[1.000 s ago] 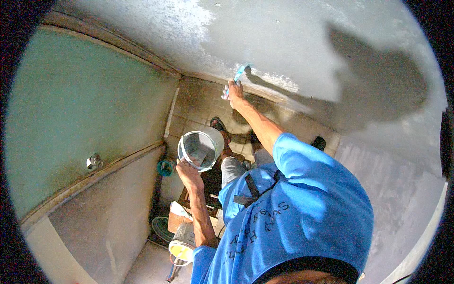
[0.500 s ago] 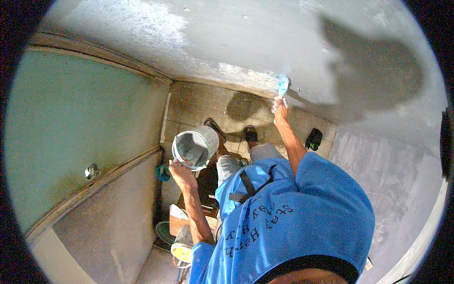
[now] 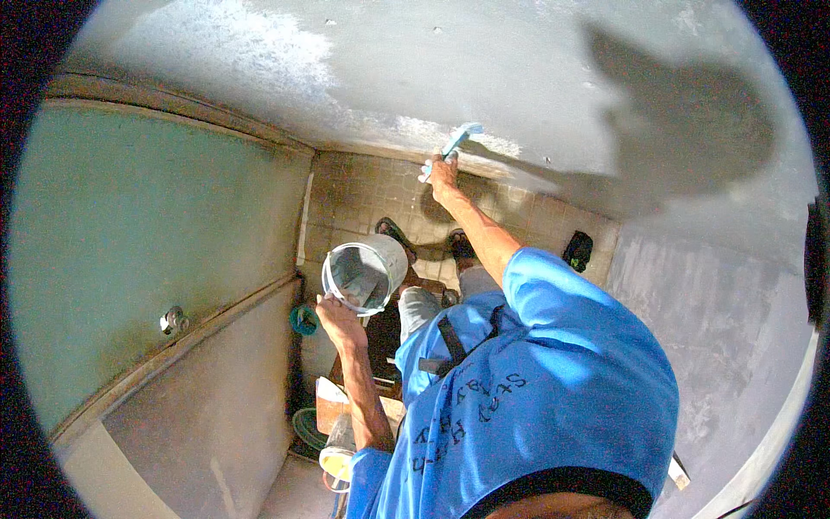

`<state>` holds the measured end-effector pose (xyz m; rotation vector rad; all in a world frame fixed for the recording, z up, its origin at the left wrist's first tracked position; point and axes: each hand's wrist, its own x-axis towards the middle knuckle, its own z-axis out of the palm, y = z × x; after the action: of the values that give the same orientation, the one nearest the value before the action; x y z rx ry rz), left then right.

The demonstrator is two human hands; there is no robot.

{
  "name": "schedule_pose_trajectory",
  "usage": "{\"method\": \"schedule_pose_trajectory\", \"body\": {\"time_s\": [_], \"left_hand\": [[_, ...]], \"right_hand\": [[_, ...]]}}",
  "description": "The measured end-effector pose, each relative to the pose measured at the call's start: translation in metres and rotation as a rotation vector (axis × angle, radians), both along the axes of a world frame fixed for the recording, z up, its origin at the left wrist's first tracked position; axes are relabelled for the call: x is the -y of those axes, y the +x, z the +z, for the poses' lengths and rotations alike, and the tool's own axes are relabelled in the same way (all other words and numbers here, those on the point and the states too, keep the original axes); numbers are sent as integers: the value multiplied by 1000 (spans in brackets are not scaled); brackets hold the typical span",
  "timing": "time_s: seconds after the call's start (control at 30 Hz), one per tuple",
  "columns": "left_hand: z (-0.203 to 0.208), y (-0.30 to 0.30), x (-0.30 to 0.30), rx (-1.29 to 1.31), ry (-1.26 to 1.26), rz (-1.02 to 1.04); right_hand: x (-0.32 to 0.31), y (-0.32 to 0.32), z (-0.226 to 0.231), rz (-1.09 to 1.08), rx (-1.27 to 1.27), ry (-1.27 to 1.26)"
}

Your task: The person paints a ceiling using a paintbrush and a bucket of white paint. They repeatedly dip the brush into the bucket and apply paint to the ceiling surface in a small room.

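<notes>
My left hand (image 3: 340, 322) grips the rim of a white bucket (image 3: 393, 262), which tilts so its opening faces left. Greyish-white residue coats the bucket's inside. In my right hand (image 3: 442, 173) is a light blue flat paintbrush (image 3: 458, 138), fingers closed round its handle and marked with white. The brush head is at the lower part of the grey wall (image 3: 536, 86), beside a rough white strip (image 3: 398, 130) along its base. Whether the bristles touch the wall, I cannot tell.
A green panel (image 3: 164, 251) with a metal knob (image 3: 174, 320) stands at the left. Below are a tiled floor (image 3: 346, 190), a black sandal-like object (image 3: 577, 251), a teal round item (image 3: 303, 320) and a yellow-lined bucket (image 3: 337, 463). A large shadow falls on the wall.
My right hand has moved left along the wall's base with the paintbrush, whose head now slants up to the right. The bucket in my left hand has shifted slightly right.
</notes>
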<state>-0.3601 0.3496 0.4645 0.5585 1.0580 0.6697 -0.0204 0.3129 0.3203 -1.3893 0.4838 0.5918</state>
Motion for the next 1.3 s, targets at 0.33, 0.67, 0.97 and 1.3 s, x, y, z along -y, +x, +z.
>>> {"method": "schedule_pose_trajectory", "body": {"time_s": [0.33, 0.67, 0.97, 1.3], "left_hand": [[23, 12, 0, -46, -76, -4], [19, 10, 3, 29, -52, 6], [5, 2, -1, 10, -44, -55], [29, 17, 6, -40, -58, 31]], "right_hand": [[123, 30, -55, 501, 239, -526], [231, 36, -40, -91, 255, -126], [105, 18, -16, -244, 46, 41], [9, -39, 13, 387, 27, 1]]}}
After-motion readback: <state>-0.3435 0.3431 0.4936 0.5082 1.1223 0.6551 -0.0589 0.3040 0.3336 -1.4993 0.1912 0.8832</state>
